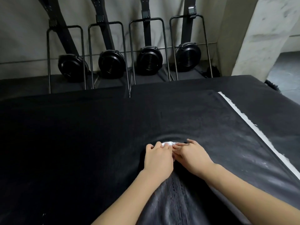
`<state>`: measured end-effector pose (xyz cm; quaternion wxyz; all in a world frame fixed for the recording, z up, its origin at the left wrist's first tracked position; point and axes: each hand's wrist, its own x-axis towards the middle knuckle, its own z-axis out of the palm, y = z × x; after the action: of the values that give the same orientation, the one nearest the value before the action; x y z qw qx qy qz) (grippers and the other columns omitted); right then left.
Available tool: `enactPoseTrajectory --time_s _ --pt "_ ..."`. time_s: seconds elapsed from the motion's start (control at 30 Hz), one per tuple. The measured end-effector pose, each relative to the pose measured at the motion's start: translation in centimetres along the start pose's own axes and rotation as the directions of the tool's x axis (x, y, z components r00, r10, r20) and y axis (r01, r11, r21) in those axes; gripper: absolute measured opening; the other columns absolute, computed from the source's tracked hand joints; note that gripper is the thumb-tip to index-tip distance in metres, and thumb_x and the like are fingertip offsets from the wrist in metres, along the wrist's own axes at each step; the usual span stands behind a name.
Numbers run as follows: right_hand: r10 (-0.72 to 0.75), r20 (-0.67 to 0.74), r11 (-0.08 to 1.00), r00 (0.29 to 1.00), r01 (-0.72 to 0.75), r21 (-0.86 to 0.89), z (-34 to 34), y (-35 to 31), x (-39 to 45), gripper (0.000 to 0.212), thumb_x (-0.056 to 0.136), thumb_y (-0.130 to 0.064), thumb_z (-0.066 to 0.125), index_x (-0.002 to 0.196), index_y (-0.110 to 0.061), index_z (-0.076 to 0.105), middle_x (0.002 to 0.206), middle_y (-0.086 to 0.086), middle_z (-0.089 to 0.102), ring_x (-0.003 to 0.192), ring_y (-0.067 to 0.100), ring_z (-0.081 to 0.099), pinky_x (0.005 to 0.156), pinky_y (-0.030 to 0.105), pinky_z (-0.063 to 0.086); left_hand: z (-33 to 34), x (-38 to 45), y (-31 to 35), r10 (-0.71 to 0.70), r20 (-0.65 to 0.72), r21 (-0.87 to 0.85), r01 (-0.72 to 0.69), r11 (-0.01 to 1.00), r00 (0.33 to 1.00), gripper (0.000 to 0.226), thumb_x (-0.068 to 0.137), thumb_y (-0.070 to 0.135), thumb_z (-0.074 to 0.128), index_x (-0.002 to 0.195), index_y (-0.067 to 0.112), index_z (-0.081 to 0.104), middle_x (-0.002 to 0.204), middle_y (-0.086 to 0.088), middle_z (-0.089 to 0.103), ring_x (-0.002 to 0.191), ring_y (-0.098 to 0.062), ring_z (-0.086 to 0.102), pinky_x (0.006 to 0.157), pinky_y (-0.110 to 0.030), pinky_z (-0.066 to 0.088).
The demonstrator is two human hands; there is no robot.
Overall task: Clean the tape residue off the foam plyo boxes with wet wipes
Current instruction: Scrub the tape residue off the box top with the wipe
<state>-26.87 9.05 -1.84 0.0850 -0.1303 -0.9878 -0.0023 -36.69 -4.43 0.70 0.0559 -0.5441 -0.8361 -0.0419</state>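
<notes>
black foam plyo box (97, 135) filled the view; both hands pressed a bunched white wet wipe (168, 144) into its top, which dimpled around them — left hand (158, 157) curled over the wipe's near edge, right hand (193, 157) laid on it with straighter fingers; a ragged white tape strip (253, 125) ran down the right side; upright rowing machines (149, 60) stood behind.

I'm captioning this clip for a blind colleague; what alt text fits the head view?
Two bare hands, left hand and right hand, press a white wet wipe onto a black foam plyo box. A white tape strip runs along its right side; four upright rowing machines stand behind.
</notes>
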Motion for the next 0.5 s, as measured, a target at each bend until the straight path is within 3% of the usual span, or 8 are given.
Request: enactPoseTrajectory --time_s 0.07,0.17,0.3,0.5 --pt "0.007 0.056 1.0 0.998 -0.006 -0.009 0.3 1.1 2.3 0.034 0.101 -0.034 0.045 0.127 -0.035 0.067 0.133 -0.014 0.065 0.126 0.008 0.058 0.116 0.04 0.027 0.2 2.4 -0.6 -0.021 0.01 0.02 0.02 1.0 1.0 0.035 0.1 0.027 0.038 0.128 0.018 0.055 0.123 0.007 0.055 0.112 -0.02 0.047 0.091 -0.04 0.034" --pt "0.05 0.094 0.999 0.994 -0.049 -0.016 1.0 2.7 5.8 0.038 0.105 -0.036 0.036 0.135 -0.035 0.059 0.136 -0.015 0.06 0.125 0.009 0.057 0.119 0.037 0.015 0.2 5.6 -1.9 -0.042 0.009 0.015 0.042 0.999 0.999 0.033 0.099 0.027 0.04 0.129 0.019 0.054 0.121 0.008 0.056 0.112 -0.019 0.047 0.092 -0.039 0.034" --pt "0.123 0.074 0.992 0.99 -0.124 0.01 1.8 4.0 9.0 0.037 0.104 -0.037 0.036 0.128 -0.034 0.064 0.133 -0.012 0.064 0.117 0.013 0.062 0.118 0.035 0.017 -0.2 8.6 -3.1 -0.092 0.066 -0.018 0.094 0.995 0.994 0.032 0.103 0.027 0.035 0.13 0.021 0.052 0.109 0.006 0.059 0.11 -0.019 0.047 0.097 -0.039 0.033" --pt "0.084 0.053 0.996 0.995 -0.085 0.006 1.5 2.8 6.9 0.039 0.098 -0.032 0.034 0.107 -0.029 0.072 0.11 -0.008 0.073 0.097 0.017 0.067 0.114 0.033 0.027 -1.2 6.4 -1.8 -0.068 0.047 -0.017 0.069 0.997 0.997 0.029 0.102 0.025 0.037 0.121 0.019 0.059 0.103 0.003 0.062 0.101 -0.02 0.05 0.08 -0.037 0.035"
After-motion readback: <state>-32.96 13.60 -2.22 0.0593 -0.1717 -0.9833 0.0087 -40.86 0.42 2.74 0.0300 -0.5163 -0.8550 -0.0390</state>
